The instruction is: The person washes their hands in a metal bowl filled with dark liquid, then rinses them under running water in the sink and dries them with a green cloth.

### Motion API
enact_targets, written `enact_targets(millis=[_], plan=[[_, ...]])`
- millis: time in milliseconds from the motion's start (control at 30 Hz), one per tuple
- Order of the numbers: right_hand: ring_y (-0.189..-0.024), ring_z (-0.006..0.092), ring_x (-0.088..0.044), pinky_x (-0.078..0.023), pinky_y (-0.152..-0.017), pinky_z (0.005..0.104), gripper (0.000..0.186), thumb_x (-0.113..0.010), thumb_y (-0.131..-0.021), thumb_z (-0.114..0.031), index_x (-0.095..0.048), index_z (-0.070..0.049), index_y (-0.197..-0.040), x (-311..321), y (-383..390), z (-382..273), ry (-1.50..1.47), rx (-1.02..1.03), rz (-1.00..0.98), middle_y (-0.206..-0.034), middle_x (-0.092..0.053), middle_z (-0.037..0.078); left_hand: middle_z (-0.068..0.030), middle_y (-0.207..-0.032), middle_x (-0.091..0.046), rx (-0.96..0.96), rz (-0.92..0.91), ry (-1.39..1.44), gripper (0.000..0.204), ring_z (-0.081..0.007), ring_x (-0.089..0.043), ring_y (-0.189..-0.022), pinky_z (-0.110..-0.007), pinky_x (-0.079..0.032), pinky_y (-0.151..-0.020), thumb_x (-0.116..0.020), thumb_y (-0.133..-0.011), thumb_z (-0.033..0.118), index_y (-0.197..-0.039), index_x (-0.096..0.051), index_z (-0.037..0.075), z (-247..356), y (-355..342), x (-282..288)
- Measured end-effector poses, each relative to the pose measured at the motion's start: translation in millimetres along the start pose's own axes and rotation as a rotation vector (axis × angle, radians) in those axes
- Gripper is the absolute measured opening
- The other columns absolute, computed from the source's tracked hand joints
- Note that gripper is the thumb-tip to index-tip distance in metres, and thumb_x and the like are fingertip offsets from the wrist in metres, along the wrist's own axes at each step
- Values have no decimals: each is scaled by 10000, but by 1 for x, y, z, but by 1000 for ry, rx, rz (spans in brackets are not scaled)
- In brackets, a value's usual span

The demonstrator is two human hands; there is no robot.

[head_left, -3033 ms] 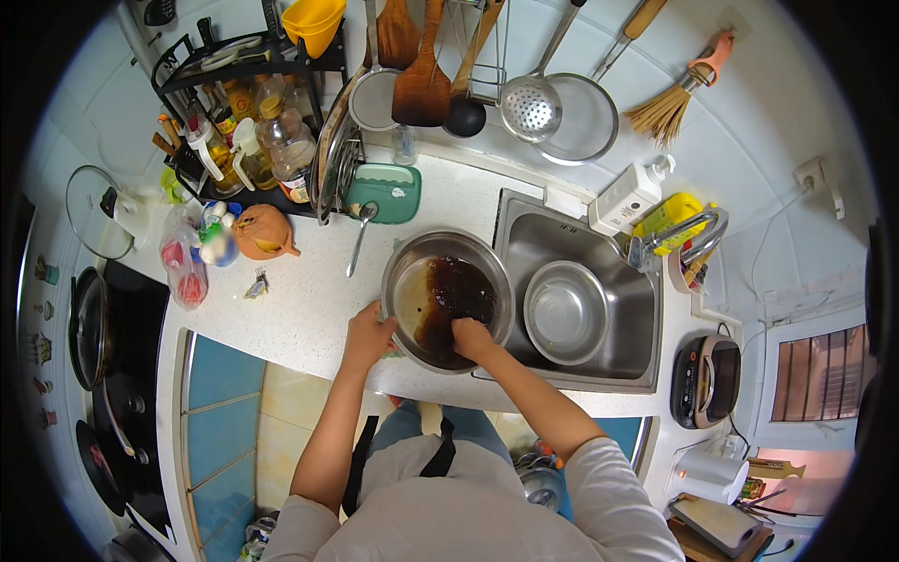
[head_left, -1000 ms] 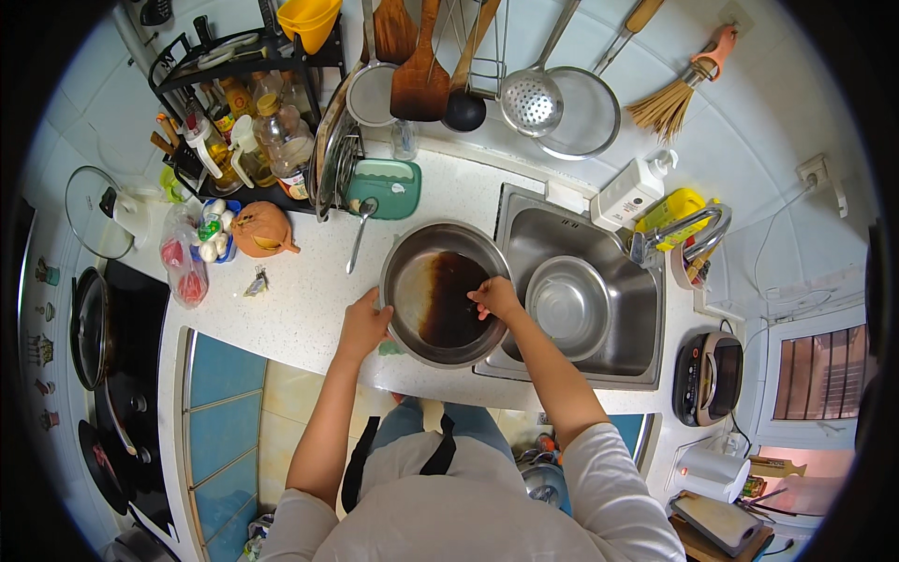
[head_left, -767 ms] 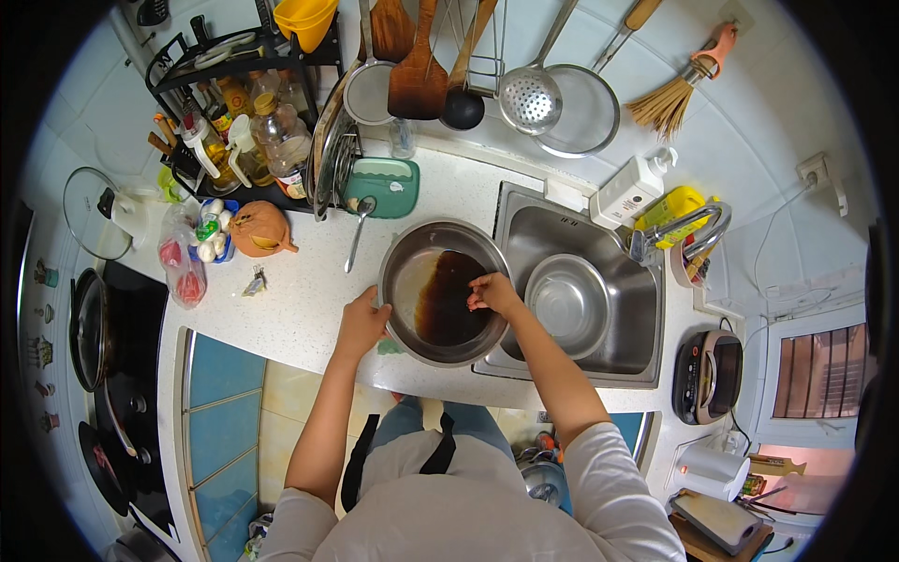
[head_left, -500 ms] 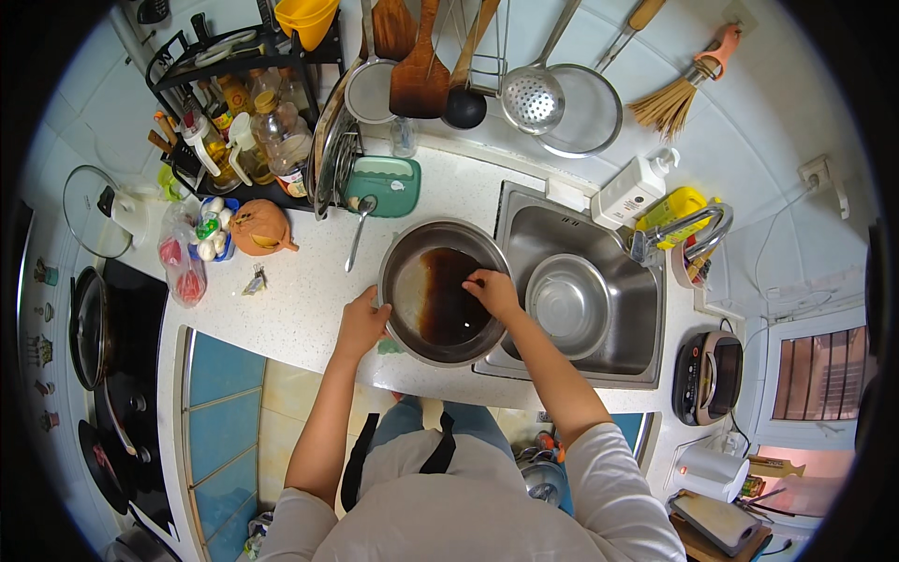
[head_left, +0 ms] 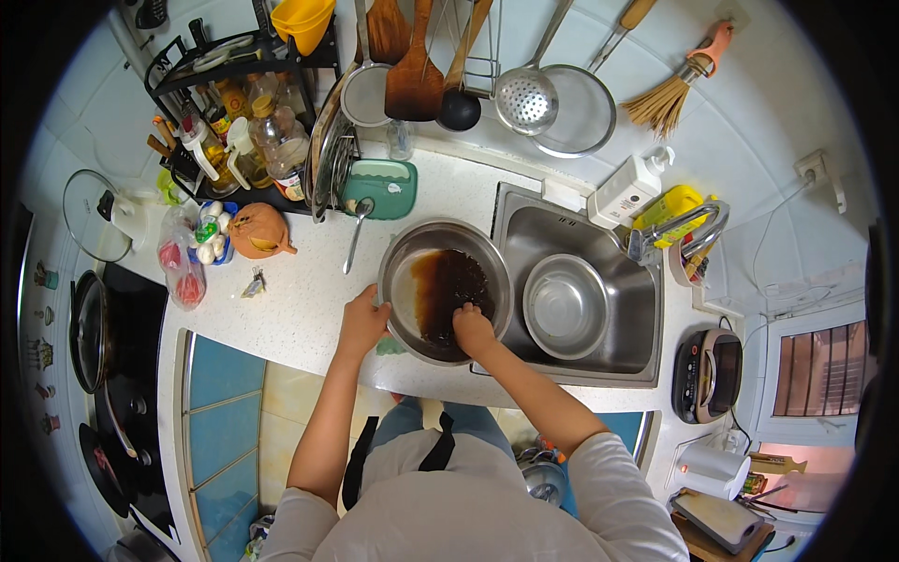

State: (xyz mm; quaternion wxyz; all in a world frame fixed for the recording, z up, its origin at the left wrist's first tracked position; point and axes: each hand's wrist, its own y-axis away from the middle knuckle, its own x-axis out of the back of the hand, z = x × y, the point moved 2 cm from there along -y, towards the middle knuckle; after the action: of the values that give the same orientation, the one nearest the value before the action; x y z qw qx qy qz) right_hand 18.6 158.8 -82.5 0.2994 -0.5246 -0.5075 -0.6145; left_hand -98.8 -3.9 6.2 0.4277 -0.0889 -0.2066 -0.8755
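A wide stainless-steel bowl (head_left: 401,265) stands on the counter just left of the sink, slightly tilted-looking in this view. Dark brown liquid (head_left: 435,290) pools in its middle and right side, with small dark bits showing along the right. My left hand (head_left: 363,320) grips the bowl's left rim, thumb on the edge and fingers against the outer wall. Inside the bowl, my right hand (head_left: 473,330) reaches down into the liquid with its fingers bunched together. The fingertips are hidden, so what they hold, if anything, cannot be seen.
Right of the bowl, the sink (head_left: 637,347) holds a smaller metal bowl (head_left: 566,306) under the faucet (head_left: 655,242). Behind lie a green tray (head_left: 398,192) and a spoon (head_left: 356,239). A clay pot (head_left: 259,230), eggs and bagged food stand left, before a bottle rack. Utensils hang above.
My right hand has moved down and slightly left inside the bowl, from a pinch above the liquid into it. The liquid has shifted, and more dark bits show. My left hand stays on the rim.
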Motion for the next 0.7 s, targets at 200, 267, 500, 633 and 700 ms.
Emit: enact_targets(millis=[200,267,500,633,700], plan=[[-743,297,-587,-478,-655,376,118,-538,-623,1,-561,2,-739,-6,-1,-11,-216,29,-77,-791,-583,182,-180,-575,-579,-7,18,-15,321,-214,-587,-457,-287,-466,-469,-498,-749,65,-1050,-487,-45,-7,0,-1],[-713,254,-588,-473,-633,353,121,-524,-644,9,-573,0,-755,-7,-4,-12,-275,167,-51,-751,-589,147,-180,-579,-580,-20,25,-28,323,-213,-587,-457,-286,-466,-470,-497,-749,62,-1055,-485,-44,-6,0,-1],[-656,129,-519,-441,-616,227,136,-476,-794,-38,-583,-11,-873,19,-15,8,-1682,-192,-591,-776,-555,37,-118,-544,-561,-37,0,10,343,-122,-529,-409,-239,-423,-394,-513,-774,54,-1093,-453,-55,-2,4,0],[-696,134,-526,-447,-647,237,133,-469,-824,-70,-571,-15,-890,41,-16,18,-2009,-249,-637,-792,-544,36,-115,-536,-559,-27,-8,12,363,-124,-530,-407,-240,-422,-392,-515,-773,55,-1112,-443,-53,-4,4,0],[-701,133,-532,-450,-644,227,127,-476,-825,-62,-565,-12,-901,44,-18,24,-2097,-240,-614,-795,-547,41,-114,-532,-557,-29,-7,5,371,-126,-531,-406,-241,-422,-391,-518,-773,56,-1119,-439,-52,-4,4,0]])
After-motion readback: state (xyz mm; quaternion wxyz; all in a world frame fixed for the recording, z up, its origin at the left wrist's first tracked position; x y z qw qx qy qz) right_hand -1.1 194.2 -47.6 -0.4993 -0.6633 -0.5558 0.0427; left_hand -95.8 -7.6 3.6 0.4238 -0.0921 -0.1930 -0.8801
